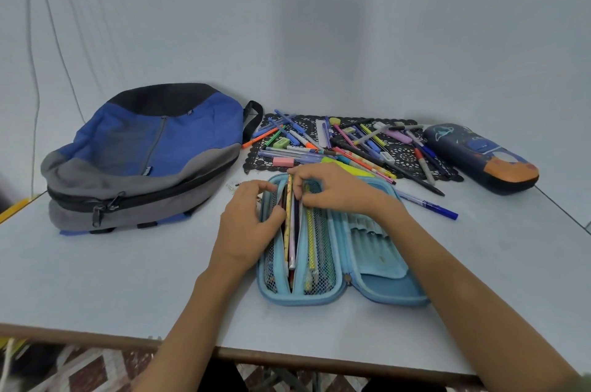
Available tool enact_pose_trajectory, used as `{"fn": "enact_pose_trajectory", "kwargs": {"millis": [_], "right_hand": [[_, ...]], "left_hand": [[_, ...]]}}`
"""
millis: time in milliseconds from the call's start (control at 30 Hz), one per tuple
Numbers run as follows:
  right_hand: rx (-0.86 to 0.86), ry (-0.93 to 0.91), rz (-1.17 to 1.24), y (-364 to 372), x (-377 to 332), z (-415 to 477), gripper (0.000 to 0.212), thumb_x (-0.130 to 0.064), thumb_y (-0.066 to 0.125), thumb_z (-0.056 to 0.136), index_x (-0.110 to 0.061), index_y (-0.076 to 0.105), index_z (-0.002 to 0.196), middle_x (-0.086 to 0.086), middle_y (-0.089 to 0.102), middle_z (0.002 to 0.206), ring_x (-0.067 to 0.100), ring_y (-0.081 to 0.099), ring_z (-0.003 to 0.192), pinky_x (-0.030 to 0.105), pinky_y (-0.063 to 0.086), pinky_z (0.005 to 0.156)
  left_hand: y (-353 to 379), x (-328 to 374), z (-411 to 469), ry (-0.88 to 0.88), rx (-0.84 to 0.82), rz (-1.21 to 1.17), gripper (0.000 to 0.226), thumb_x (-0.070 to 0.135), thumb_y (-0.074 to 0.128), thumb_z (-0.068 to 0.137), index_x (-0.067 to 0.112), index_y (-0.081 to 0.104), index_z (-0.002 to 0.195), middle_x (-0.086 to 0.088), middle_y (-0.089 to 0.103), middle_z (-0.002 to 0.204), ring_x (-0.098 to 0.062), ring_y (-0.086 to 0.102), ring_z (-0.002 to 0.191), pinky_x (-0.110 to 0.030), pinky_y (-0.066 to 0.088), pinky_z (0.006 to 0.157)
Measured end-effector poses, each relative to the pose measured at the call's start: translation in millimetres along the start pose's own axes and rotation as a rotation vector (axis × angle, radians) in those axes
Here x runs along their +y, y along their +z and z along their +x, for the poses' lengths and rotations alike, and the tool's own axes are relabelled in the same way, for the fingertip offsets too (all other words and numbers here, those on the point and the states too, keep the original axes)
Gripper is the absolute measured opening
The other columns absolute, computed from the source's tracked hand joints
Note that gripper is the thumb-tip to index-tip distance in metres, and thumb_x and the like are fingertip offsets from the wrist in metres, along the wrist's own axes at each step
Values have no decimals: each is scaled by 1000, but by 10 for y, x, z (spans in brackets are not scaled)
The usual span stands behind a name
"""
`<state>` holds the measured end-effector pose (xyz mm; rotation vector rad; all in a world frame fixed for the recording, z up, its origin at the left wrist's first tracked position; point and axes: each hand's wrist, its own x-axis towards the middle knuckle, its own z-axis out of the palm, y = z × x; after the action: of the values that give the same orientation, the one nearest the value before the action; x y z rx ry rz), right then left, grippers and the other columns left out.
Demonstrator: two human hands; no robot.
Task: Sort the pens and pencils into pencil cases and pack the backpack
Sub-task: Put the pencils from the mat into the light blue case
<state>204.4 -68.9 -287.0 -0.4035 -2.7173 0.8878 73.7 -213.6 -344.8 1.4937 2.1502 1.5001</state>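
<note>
Blue pencil case [383, 283] lies open mid-table. The left hand [248, 225] curls round its mesh pocket edge; the right hand [332, 190] pinches the pencils [287, 225] inside. The backpack [144, 152] waits at left.

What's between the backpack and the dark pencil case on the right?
In the head view, a black lace mat heaped with loose pens, markers and erasers fills that stretch.
</note>
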Motion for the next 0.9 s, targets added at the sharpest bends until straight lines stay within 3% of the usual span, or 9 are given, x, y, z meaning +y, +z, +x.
{"fn": "enact_pose_trajectory", "kwargs": {"millis": [100,233,333,500,633,767,900], "right_hand": [[16,20,34,-15,8,-5,14,-3,63,77,-17,66,78,-4,70,98,16,56,117,19,41,94],[20,14,34,-22,33,4,13,-6,65,76,-19,68,78,-7,70,94,16,59,114,41,44,99],[29,21,43,-17,46,13,13,-9,65,75,-21,68,81,-5,70,97,15,59,113,43,46,97],[34,90,101,7,61,6,40,-9,64,81,-24,55,117,-6,62,122,-1,55,115,22,45,91],[25,126,117,28,74,10,45,-18,62,86,-30,49,128,-6,58,133,-2,51,122,26,44,98],[96,127,129,61,-3,21,39,-32,63,91,-26,52,128,-12,60,126,-2,56,116,19,41,97],[178,161,156,80,-65,47,46,-31,76,81,-25,57,122,-15,64,110,1,61,109,5,40,82]], "left_hand": [[8,22,25,-9,52,47,39,53,50,68,29,65,95,14,58,100,-7,57,93,-40,52,85],[27,51,111,-40,87,111,29,46,57,71,27,69,88,12,60,96,-9,57,89,-40,53,82],[57,84,212,-24,87,211,17,34,65,80,22,72,89,7,62,95,-14,58,89,-35,50,79],[77,151,400,-53,66,359,15,31,64,83,19,70,77,3,65,82,-18,58,81,-26,34,65],[133,132,445,-107,53,300,16,32,61,84,18,63,75,4,63,80,-16,57,77,-28,34,61],[191,115,389,-117,94,215,16,30,56,88,17,60,81,4,61,89,-15,54,78,-29,35,64],[208,92,377,-122,119,117,15,28,55,91,17,63,86,3,63,94,-15,57,86,-31,41,71]]}}
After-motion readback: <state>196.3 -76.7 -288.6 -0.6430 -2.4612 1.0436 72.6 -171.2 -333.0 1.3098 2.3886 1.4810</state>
